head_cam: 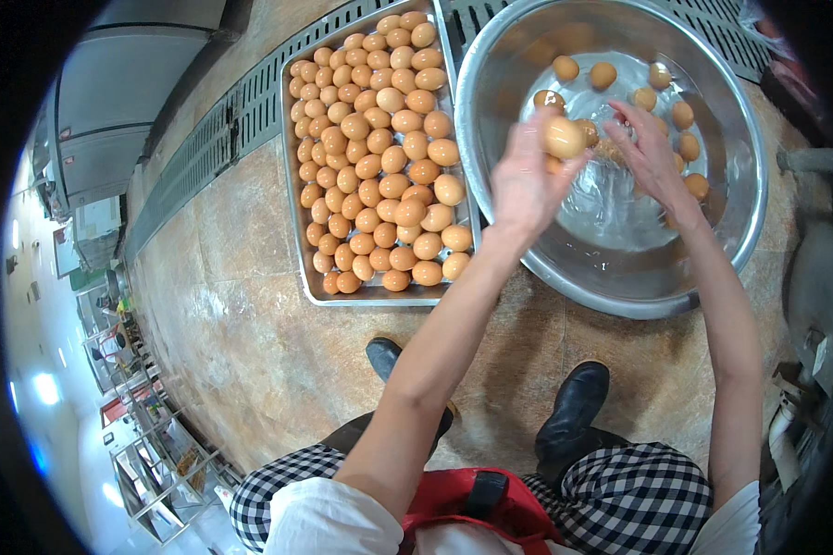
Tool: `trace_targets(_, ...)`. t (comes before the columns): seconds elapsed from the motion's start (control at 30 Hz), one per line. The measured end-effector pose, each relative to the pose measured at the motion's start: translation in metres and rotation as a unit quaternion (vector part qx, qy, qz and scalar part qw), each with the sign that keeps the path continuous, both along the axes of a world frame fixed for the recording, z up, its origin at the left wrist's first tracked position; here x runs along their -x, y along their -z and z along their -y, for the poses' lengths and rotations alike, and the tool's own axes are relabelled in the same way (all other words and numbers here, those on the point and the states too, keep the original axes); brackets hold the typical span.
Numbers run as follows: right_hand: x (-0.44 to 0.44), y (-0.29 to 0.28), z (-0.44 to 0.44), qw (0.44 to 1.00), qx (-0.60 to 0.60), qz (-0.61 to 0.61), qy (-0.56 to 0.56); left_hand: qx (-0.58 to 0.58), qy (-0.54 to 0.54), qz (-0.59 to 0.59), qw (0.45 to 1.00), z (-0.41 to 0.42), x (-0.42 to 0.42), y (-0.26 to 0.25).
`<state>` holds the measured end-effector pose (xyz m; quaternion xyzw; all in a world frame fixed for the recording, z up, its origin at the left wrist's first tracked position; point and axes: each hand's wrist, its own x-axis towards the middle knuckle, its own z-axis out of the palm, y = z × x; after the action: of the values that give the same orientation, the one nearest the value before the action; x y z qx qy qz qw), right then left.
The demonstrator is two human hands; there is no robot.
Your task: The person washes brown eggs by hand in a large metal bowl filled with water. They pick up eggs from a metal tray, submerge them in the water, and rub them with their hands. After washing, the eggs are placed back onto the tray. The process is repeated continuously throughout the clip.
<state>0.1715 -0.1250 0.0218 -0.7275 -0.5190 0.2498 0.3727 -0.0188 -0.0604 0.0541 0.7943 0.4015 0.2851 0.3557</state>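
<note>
A large steel basin (751,159) of water stands on the floor before me, with several brown eggs (602,75) lying in it. Above the water, my left hand (524,184) grips a pale brown egg (564,137), blurred by motion. Another egg (554,164) shows just under it, against my fingers; I cannot tell whether it is held too. My right hand (649,156) hovers over the basin's middle, fingers spread and holding nothing visible. Left of the basin is a rectangular metal tray (375,302) filled with wet brown eggs (368,166), a few stacked on others.
A slatted drain grate (201,166) runs along the floor behind the tray and basin. My black boots (576,399) stand on the wet tiled floor (250,333). Grey metal cabinets (128,90) are at upper left, metal racks (160,479) at lower left, and a pipe (781,430) at right.
</note>
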Motion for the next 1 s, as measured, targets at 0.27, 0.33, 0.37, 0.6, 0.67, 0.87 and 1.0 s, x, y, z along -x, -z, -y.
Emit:
trace_targets(0.27, 0.023, 0.044, -0.016, 0.929, 0.099, 0.325, -0.146, -0.131, -0.292, -0.194, 0.927, -0.062, 0.188, 0.025)
trace_targets(0.33, 0.032, 0.043, -0.017, 0.932, 0.103, 0.315, -0.148, -0.127, -0.303, -0.279, 0.902, -0.063, 0.224, 0.041)
trace_targets(0.37, 0.034, 0.042, -0.017, 0.937, 0.11, 0.301, -0.14, -0.159, -0.296, -0.305, 0.891, -0.065, 0.236, 0.047)
trace_targets(0.6, 0.032, 0.039, 0.005, 0.976, 0.044, 0.19, -0.101, -0.105, -0.319, -0.467, 0.818, -0.072, 0.231, 0.042)
trace_targets(0.67, 0.036, 0.034, 0.009, 0.981, 0.081, 0.146, -0.101, -0.272, -0.289, -0.33, 0.857, -0.07, 0.19, 0.021)
trace_targets(0.87, 0.033, 0.033, 0.018, 0.989, 0.136, -0.005, -0.064, -0.096, 0.203, -0.085, 0.971, 0.002, 0.004, -0.002)
trace_targets(1.0, 0.029, 0.042, 0.031, 0.994, 0.106, 0.026, 0.003, 0.018, 0.269, -0.283, 0.92, 0.025, -0.036, 0.048)
